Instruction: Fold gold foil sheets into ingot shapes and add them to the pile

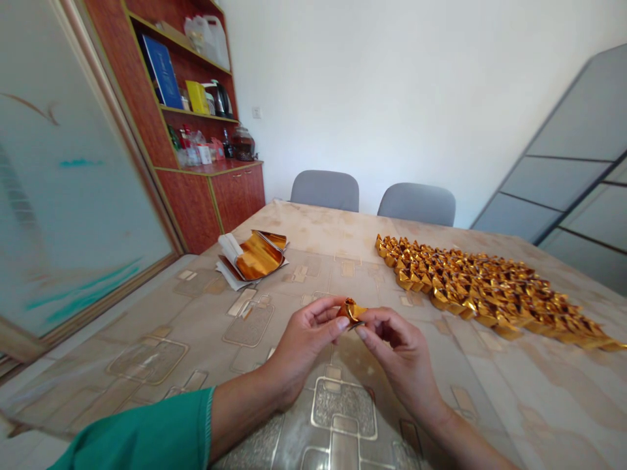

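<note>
Just above the table, a small folded piece of gold foil paper (351, 312) is pinched between both hands. My left hand (313, 333) is closed on its left side, thumb in front and fingers behind. On its right edge my right hand (394, 339) pinches with thumb and fingertips. A stack of gold foil sheets (262, 256) with white undersides lies curled on the table to the left. To the right stand many folded gold foil pieces (470, 287), packed close in rows.
The table (196, 333) has a patterned, shiny cover. Two grey chairs (324, 189) stand at its far side by a white wall. A red-brown cabinet (196, 202) with shelves of bottles and boxes is at the back left, beside a sliding glass door (73, 163).
</note>
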### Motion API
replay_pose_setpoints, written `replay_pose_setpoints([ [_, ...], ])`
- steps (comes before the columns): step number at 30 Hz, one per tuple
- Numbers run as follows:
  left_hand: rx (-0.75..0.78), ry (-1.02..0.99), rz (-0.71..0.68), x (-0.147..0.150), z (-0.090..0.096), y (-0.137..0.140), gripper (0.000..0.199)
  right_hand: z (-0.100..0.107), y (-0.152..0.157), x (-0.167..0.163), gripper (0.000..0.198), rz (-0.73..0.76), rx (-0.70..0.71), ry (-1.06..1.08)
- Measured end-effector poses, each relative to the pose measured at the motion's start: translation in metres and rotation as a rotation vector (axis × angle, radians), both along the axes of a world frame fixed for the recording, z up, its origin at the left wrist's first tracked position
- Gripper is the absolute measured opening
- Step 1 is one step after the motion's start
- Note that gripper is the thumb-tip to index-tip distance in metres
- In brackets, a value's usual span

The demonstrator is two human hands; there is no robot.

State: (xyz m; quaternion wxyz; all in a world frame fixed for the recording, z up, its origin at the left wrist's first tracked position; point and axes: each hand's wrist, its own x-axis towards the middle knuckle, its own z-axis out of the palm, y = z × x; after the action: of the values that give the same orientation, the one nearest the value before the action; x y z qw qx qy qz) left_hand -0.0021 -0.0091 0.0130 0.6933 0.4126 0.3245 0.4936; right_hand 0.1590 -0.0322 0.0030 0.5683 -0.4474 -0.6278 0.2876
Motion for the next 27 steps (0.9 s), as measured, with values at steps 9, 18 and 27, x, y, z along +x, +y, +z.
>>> replay_pose_setpoints([
  [9,-0.088,-0.118,0.022,0.0012,-0.0093,0.0017,0.036,0.0056,-0.0035,-0.004,0.001,-0.033,0.09,-0.071],
  [18,-0.122,-0.164,0.042,0.0034,-0.0037,-0.0022,0.041,0.0072,-0.0029,-0.008,0.016,-0.083,-0.036,-0.077],
  [27,-0.076,-0.081,0.069,0.0066,-0.0067,-0.0026,0.04,0.0061,0.0005,-0.0096,0.019,-0.168,-0.146,-0.058],
])
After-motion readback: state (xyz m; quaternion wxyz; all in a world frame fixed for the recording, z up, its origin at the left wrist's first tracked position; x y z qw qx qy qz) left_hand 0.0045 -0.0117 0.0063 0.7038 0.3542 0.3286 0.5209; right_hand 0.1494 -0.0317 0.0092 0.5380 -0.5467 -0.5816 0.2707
